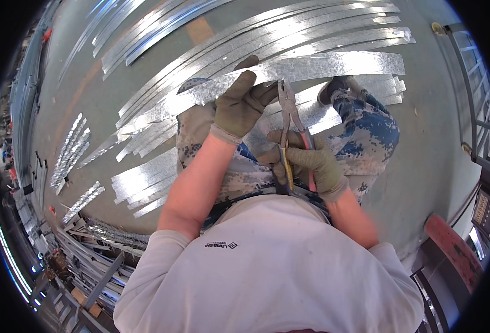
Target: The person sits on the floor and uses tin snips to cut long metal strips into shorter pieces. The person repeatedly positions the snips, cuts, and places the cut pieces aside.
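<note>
My left hand, in an olive work glove, grips a long shiny galvanized metal strip with the thumb on its upper face. The strip is held up across my lap and runs far to both sides. In my gloved right hand is a pair of pliers with worn red and yellow handle grips. Their jaws point away from me and meet the strip's near edge, just right of my left fingers. Whether the jaws are closed on that edge I cannot tell.
Stacks of similar metal strips lie on the green floor ahead, with more flat pieces at left. Perforated metal lengths lie farther left. A metal-framed rack stands at right, near a worn red beam.
</note>
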The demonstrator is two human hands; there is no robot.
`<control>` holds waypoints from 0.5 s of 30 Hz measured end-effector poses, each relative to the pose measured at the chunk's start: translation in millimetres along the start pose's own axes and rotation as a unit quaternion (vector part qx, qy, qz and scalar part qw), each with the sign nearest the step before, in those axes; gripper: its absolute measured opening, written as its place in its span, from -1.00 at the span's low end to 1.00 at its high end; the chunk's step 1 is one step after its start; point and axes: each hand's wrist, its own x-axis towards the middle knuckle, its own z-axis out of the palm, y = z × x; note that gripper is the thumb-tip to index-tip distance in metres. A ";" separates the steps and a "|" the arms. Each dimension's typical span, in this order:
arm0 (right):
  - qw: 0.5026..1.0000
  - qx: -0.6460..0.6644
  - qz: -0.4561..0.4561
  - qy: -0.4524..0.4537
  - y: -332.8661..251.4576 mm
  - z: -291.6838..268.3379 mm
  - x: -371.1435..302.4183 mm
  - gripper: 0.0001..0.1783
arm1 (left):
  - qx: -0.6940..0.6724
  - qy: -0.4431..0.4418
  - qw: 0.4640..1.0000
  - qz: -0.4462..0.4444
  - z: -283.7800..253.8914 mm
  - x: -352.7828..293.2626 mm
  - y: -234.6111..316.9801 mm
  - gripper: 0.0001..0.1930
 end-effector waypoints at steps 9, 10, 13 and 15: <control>0.997 0.063 0.008 -0.035 -1.0 -3.1 6.6 -0.40 | 0.022 0.004 1.000 -0.002 -1.4 2.5 -0.8 -0.54; 0.996 0.079 0.012 -0.042 0.5 -4.5 6.8 -0.41 | 0.025 0.004 1.000 -0.001 1.6 3.7 -1.6 -0.55; 0.992 0.109 0.020 -0.063 2.9 -7.2 7.6 -0.42 | 0.022 0.024 0.999 -0.009 2.6 1.8 -2.8 -0.55; 0.992 0.108 0.022 -0.065 7.2 -5.5 2.3 -0.44 | 0.030 -0.017 0.999 -0.001 -0.6 0.8 -1.5 -0.55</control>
